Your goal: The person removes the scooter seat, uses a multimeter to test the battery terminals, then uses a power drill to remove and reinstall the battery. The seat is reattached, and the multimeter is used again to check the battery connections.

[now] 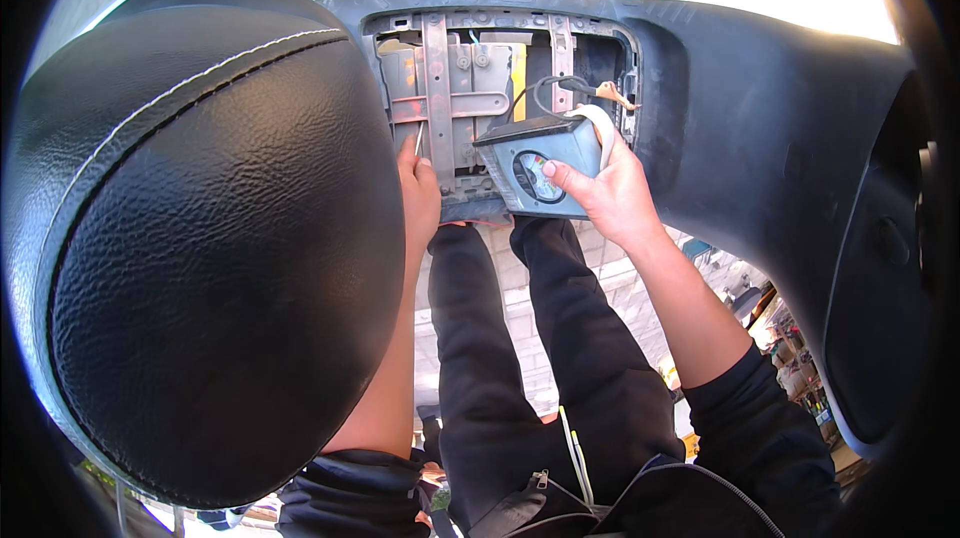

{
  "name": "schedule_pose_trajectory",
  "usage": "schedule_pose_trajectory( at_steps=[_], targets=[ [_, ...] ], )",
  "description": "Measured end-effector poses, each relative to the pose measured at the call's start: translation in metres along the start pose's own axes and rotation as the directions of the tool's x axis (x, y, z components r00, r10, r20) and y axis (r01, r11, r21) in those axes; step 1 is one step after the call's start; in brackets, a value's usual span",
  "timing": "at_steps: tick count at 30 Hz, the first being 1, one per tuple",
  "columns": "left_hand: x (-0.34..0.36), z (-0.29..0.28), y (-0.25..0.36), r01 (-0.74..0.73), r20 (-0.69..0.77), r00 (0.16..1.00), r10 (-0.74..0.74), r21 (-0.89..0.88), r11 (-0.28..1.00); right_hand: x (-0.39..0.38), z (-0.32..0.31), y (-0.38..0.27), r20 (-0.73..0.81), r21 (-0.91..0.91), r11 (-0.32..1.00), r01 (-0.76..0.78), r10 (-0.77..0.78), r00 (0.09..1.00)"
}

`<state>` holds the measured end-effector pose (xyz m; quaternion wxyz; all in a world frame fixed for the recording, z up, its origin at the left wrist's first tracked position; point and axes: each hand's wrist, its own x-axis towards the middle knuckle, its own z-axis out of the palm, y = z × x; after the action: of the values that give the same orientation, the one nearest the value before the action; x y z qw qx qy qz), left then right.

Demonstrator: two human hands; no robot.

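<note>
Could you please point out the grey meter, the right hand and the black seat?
Grey meter (531, 180): head view, on its dial window.
Right hand (612, 188): head view, on the middle of the hand.
Black seat (230, 238): head view, on the middle of its cover.

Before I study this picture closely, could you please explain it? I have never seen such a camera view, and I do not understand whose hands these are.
There is no machine arm. Both bare hands belong to one person, whose head-worn fisheye camera looks down, so straight edges bend. The left hand holds a thin metal rod; I cannot tell whether its tip touches anything. The right hand holds a blue-grey box-shaped meter with a dial and a white strap. Beyond them, a black plastic body has a rectangular opening with flat metal brackets across it. A large black leather seat fills the left side.
</note>
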<state>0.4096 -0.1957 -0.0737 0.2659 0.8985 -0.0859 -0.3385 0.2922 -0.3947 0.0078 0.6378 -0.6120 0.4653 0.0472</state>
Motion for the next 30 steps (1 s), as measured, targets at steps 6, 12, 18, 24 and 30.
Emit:
schedule_pose_trajectory(
  at_steps=[6,12,18,24,30],
  targets=[
    [0.014,0.003,0.017,-0.025,0.039,0.999,0.025,0.0,1.0,-0.011,0.005,0.009,-0.107,-0.018,1.0,-0.014,0.012,0.994],
    [0.015,0.01,0.023,0.002,0.041,0.999,-0.002,0.01,1.0,-0.014,0.003,0.021,-0.118,-0.148,0.989,-0.009,-0.008,0.993],
    [0.021,0.018,0.021,-0.033,-0.044,0.998,0.035,0.032,0.999,-0.036,0.019,0.016,0.105,-0.685,0.635,0.357,-0.398,0.911],
    [0.033,0.016,0.036,0.043,-0.005,0.999,-0.044,-0.122,0.992,-0.04,0.048,0.011,-0.194,-0.657,0.748,0.093,-0.287,0.938],
    [0.044,0.029,0.053,-0.028,-0.042,0.999,0.024,-0.093,0.995,-0.039,0.057,0.008,-0.353,-0.486,0.868,-0.103,-0.087,0.932]
  ],
)
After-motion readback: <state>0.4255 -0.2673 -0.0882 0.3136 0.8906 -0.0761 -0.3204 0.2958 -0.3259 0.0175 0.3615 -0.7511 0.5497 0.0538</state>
